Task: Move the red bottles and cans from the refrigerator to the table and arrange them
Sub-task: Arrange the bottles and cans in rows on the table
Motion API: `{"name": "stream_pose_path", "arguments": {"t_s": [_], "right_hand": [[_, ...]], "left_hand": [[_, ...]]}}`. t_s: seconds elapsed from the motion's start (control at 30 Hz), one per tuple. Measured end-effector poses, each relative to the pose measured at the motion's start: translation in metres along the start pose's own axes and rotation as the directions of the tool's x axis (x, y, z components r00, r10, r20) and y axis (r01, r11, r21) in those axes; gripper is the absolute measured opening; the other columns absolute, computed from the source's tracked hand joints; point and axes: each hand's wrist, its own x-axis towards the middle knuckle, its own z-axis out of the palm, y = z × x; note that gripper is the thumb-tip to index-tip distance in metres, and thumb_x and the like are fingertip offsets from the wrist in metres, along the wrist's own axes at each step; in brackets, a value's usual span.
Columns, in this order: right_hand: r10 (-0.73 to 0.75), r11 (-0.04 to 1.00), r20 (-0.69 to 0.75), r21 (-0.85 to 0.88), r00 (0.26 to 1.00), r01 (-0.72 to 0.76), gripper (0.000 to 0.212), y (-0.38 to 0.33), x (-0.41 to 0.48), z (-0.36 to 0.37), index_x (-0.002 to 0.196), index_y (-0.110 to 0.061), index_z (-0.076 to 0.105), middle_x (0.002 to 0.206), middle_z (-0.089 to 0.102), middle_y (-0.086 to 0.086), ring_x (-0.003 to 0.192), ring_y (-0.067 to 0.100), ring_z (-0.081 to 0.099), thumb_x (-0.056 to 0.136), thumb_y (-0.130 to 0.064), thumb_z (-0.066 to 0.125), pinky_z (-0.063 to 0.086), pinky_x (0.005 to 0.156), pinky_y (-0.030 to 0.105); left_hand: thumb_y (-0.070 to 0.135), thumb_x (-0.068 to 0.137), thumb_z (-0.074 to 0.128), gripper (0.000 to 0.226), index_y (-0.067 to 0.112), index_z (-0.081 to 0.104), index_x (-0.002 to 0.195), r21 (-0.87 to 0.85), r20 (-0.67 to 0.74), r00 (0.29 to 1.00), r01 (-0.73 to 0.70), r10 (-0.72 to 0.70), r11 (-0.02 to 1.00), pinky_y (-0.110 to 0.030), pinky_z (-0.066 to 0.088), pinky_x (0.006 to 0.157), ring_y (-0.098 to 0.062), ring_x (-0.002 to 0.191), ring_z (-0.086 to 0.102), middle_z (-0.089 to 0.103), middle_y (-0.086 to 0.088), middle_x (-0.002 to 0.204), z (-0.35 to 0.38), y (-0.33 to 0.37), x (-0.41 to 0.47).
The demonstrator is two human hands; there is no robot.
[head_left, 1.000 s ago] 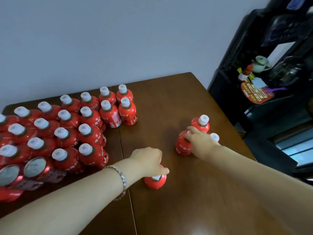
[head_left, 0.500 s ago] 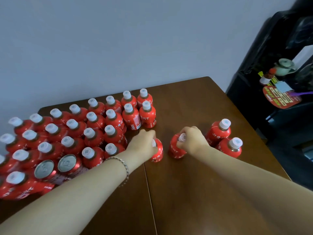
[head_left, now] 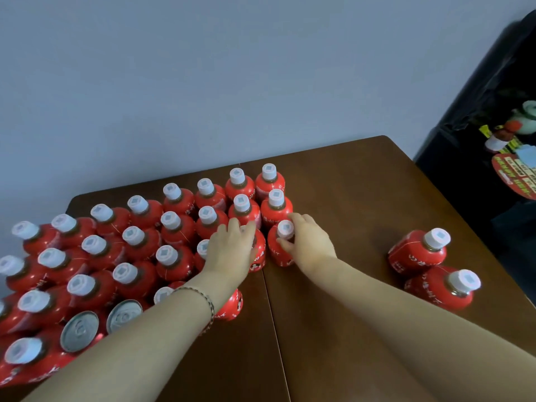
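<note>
Two bottles are in hand mid-tabletop (head_left: pixel 348 198), against the packed rows (head_left: pixel 177 232). Left grip (head_left: pixel 232 250) curls over the cap of the left bottle (head_left: pixel 259 256); right grip (head_left: pixel 310 248) pinches the neck of the right bottle (head_left: pixel 277 254). Judged rigid, smooth, weighty if full; best held at the shoulder beneath the cap.

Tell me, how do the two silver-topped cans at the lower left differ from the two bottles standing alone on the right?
The cans have wide, flat silver lids with pull tabs; the lone bottles narrow to small white caps. The cans sit packed inside the big cluster, pressed against their neighbours; the lone bottles stand apart from it, near the right edge of the table. Both kinds are red and stand upright.
</note>
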Motion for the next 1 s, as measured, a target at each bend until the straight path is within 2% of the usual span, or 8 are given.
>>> {"name": "stream_pose_path", "arguments": {"t_s": [0.13, 0.23, 0.43, 0.6, 0.73, 0.87, 0.93, 1.0], "right_hand": [[0.136, 0.976, 0.175, 0.143, 0.975, -0.162, 0.084, 0.018, 0.006, 0.011, 0.144, -0.022, 0.026, 0.136, 0.048, 0.005, 0.124, 0.025, 0.049, 0.076, -0.034, 0.075, 0.041, 0.101, 0.034], [0.196, 0.927, 0.176, 0.289, 0.965, -0.241, 0.084, 0.018, 0.008, 0.022, 0.141, -0.018, 0.029, 0.136, 0.051, 0.005, 0.123, 0.024, 0.051, 0.074, -0.031, 0.078, 0.042, 0.1, 0.032], [0.268, 0.886, 0.146, 0.351, 0.952, -0.303, 0.08, 0.012, 0.013, 0.032, 0.134, -0.013, 0.038, 0.133, 0.052, 0.008, 0.122, 0.024, 0.051, 0.069, -0.029, 0.082, 0.043, 0.1, 0.033], [0.301, 0.899, 0.137, 0.291, 0.944, -0.328, 0.08, 0.006, 0.012, 0.039, 0.136, -0.01, 0.031, 0.133, 0.052, 0.011, 0.122, 0.028, 0.052, 0.074, -0.031, 0.078, 0.043, 0.098, 0.038], [0.224, 0.961, 0.295, 0.09, 0.929, -0.26, 0.076, 0.013, 0.009, 0.012, 0.14, -0.007, 0.031, 0.137, 0.049, 0.01, 0.125, 0.027, 0.049, 0.081, -0.033, 0.071, 0.041, 0.101, 0.033], [0.111, 0.991, 0.136, 0.058, 0.984, -0.12, 0.061, 0.043, -0.024, -0.043, 0.145, -0.014, 0.031, 0.145, 0.045, 0.002, 0.132, 0.019, 0.044, 0.089, -0.012, 0.057, 0.035, 0.105, 0.026], [0.063, 0.998, 0.015, 0.026, 0.998, -0.063, 0.047, 0.065, -0.047, -0.07, 0.137, -0.018, 0.044, 0.14, 0.05, 0.0, 0.132, 0.016, 0.043, 0.092, -0.011, 0.052, 0.034, 0.106, 0.025], [0.032, 0.994, -0.145, -0.094, 0.989, -0.046, 0.034, 0.091, -0.065, -0.094, 0.124, -0.023, 0.057, 0.137, 0.052, -0.004, 0.136, 0.014, 0.036, 0.093, -0.012, 0.047, 0.03, 0.111, 0.029]], "left_hand": [[0.039, 0.088, 0.058, 0.06, 0.027, 0.03, 0.139, 0.073, 0.014, 0.999, -0.048, 0.047, 0.996, -0.036, 0.036, 0.094, -0.027, 0.106, 0.052, 0.041, -0.009, 0.127, 0.015, -0.005, -0.002], [0.03, 0.088, 0.06, 0.057, 0.028, 0.031, 0.137, 0.075, 0.017, 0.999, -0.037, 0.036, 0.997, -0.038, 0.03, 0.101, -0.028, 0.11, 0.051, 0.043, -0.009, 0.125, 0.016, -0.005, 0.006], [0.026, 0.086, 0.062, 0.056, 0.027, 0.035, 0.135, 0.061, 0.019, 0.997, -0.078, 0.077, 0.995, -0.035, 0.035, 0.093, -0.029, 0.105, 0.051, 0.045, -0.01, 0.119, 0.02, -0.011, 0.008], [0.031, 0.086, 0.062, 0.052, 0.028, 0.038, 0.132, 0.029, 0.003, 1.0, -0.016, 0.016, 0.999, -0.035, 0.033, 0.096, -0.029, 0.106, 0.052, 0.048, -0.008, 0.117, 0.021, -0.009, 0.007], [0.022, 0.086, 0.062, 0.054, 0.024, 0.036, 0.133, 0.061, 0.035, 0.997, 0.065, -0.067, 0.996, -0.037, 0.035, 0.096, -0.03, 0.107, 0.052, 0.048, -0.012, 0.119, 0.015, 0.001, 0.005], [0.024, 0.064, 0.083, 0.086, 0.019, 0.042, 0.139, 0.201, -0.079, 0.991, 0.122, -0.108, 0.972, -0.054, 0.036, 0.101, -0.037, 0.111, 0.052, 0.05, -0.021, 0.124, 0.008, 0.026, -0.005], [0.013, 0.046, 0.088, 0.092, 0.008, 0.053, 0.131, 0.17, -0.196, 0.978, -0.03, 0.063, 0.985, -0.055, 0.044, 0.094, -0.039, 0.102, 0.058, 0.055, -0.023, 0.117, 0.0, 0.052, -0.004], [0.005, 0.049, 0.085, 0.085, 0.005, 0.055, 0.128, 0.083, -0.26, 0.929, -0.252, 0.265, 0.964, -0.045, 0.052, 0.08, -0.036, 0.089, 0.061, 0.056, -0.02, 0.111, -0.021, 0.093, -0.002]]}}
